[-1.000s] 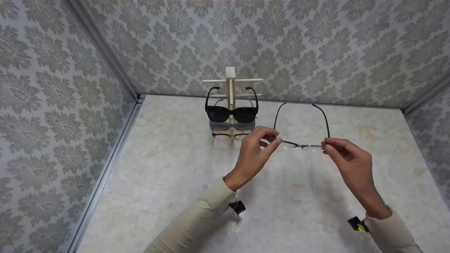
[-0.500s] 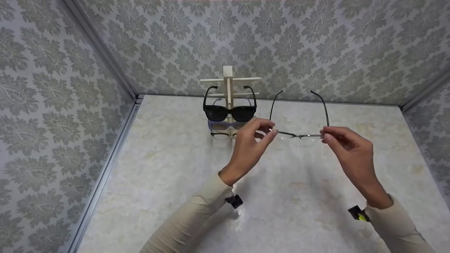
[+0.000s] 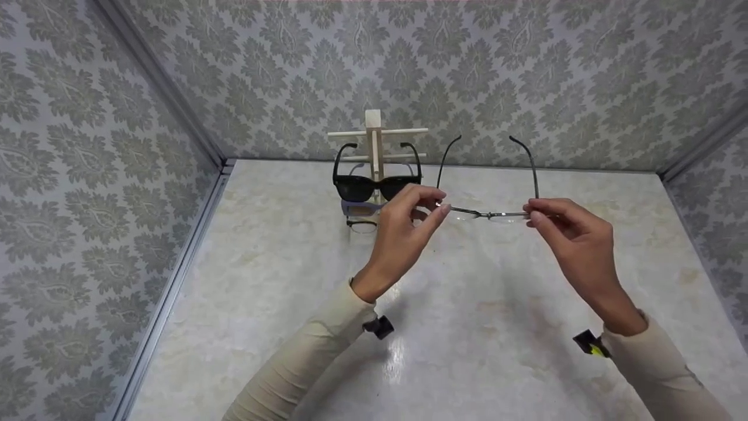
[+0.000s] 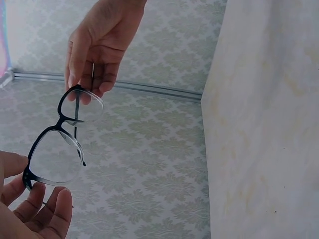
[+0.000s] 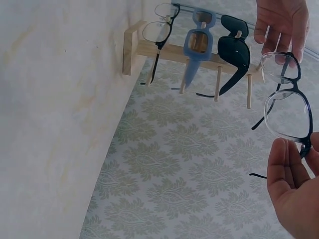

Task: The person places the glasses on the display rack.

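A pair of eyeglasses (image 3: 489,215) with a black upper rim and clear lower rim is held in the air, its temples unfolded and pointing away. My left hand (image 3: 403,225) pinches the frame's left end between thumb and fingers. At the other end, my right hand (image 3: 575,242) pinches the hinge corner. Both lenses (image 4: 56,157) show in the left wrist view. Just left of the glasses stands a wooden display rack (image 3: 373,118), partly behind my left hand. It carries black sunglasses (image 5: 234,52), blue-framed sunglasses (image 5: 198,42) and dark-rimmed clear glasses (image 5: 157,31).
Above the black sunglasses, the rack's upper pegs (image 3: 403,131) bear nothing. The rack stands near the back edge of a pale marbled table (image 3: 280,263). Patterned walls (image 3: 467,70) enclose the table at the back and both sides, with a metal rail (image 3: 169,298) along the left.
Both hands have carried the eyeglasses away from the body and slightly left, nearer the rack. My left hand now covers part of the glasses on the rack. The grips look the same.
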